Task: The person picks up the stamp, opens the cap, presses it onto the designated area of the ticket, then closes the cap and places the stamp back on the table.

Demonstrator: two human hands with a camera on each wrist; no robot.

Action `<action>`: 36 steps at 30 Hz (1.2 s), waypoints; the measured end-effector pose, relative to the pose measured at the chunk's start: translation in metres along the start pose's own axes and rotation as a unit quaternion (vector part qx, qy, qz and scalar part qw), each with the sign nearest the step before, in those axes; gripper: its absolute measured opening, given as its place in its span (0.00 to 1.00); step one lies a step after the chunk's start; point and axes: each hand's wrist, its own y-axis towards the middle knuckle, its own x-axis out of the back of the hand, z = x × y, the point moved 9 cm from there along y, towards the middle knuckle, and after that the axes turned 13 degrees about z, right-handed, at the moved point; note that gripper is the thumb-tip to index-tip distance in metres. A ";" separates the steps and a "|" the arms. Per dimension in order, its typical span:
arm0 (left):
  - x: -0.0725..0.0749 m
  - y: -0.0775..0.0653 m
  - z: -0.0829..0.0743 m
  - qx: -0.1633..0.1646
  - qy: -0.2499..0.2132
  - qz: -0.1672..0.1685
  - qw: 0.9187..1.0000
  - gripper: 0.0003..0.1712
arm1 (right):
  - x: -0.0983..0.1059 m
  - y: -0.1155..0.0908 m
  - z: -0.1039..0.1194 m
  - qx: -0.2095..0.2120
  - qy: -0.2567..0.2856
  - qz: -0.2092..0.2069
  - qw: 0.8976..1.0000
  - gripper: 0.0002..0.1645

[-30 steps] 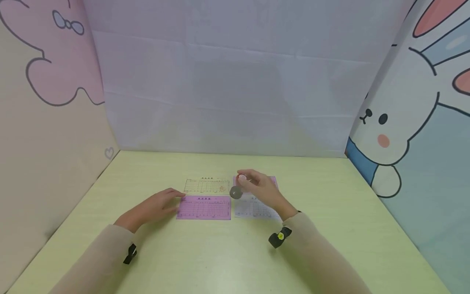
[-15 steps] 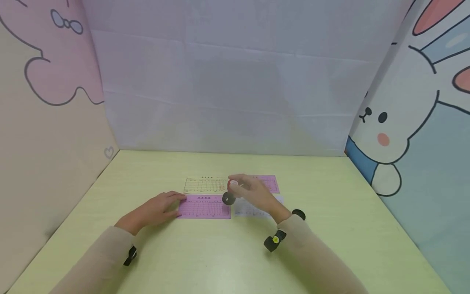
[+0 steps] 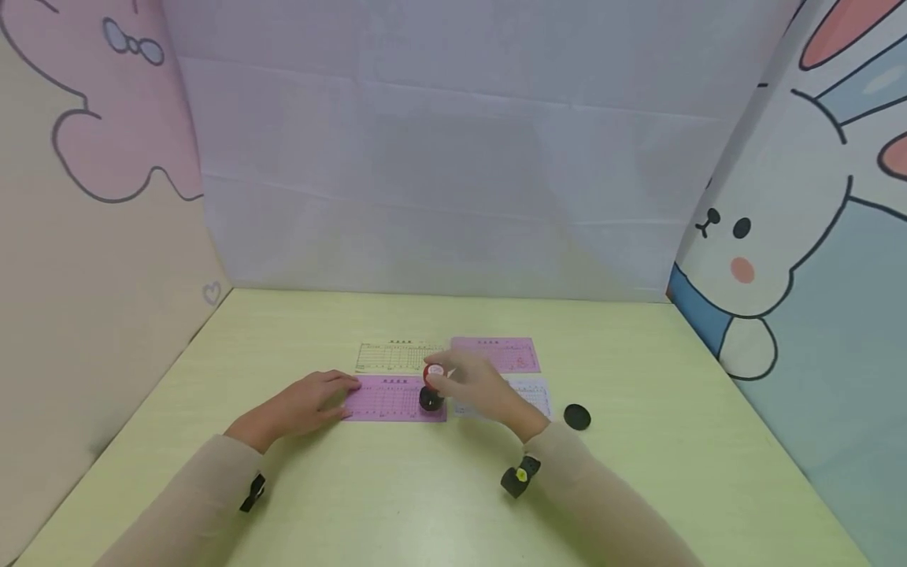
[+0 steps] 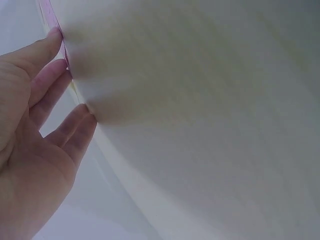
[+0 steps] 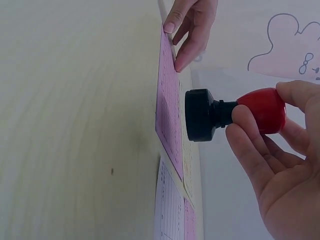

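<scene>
A stamp with a red knob handle and a round black base is held by my right hand, its fingers and thumb around the knob. The base hangs over the right end of the front pink slip, slightly apart from the paper in the right wrist view. At the left edge of that slip, my left hand rests with fingertips touching it, fingers loosely extended. Behind lie a yellow slip and another pink slip, which bears a small red mark. A white slip lies partly under my right hand.
A flat black disc lies on the pale yellow table right of the slips. A whitish back wall and printed side walls border the table.
My right hand has carried the stamp leftward and nearer, from the back right slips to over the front pink slip. The black disc has come into view from behind the right wrist.
</scene>
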 end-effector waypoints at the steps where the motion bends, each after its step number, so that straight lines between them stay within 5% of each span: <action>1: -0.001 0.000 0.000 0.000 -0.001 0.001 1.000 0.25 | -0.002 0.000 0.001 0.006 -0.001 0.002 1.000 0.26; 36: -0.001 0.000 0.002 0.014 -0.016 0.007 1.000 0.25 | -0.020 0.006 -0.002 -0.017 -0.005 0.009 1.000 0.24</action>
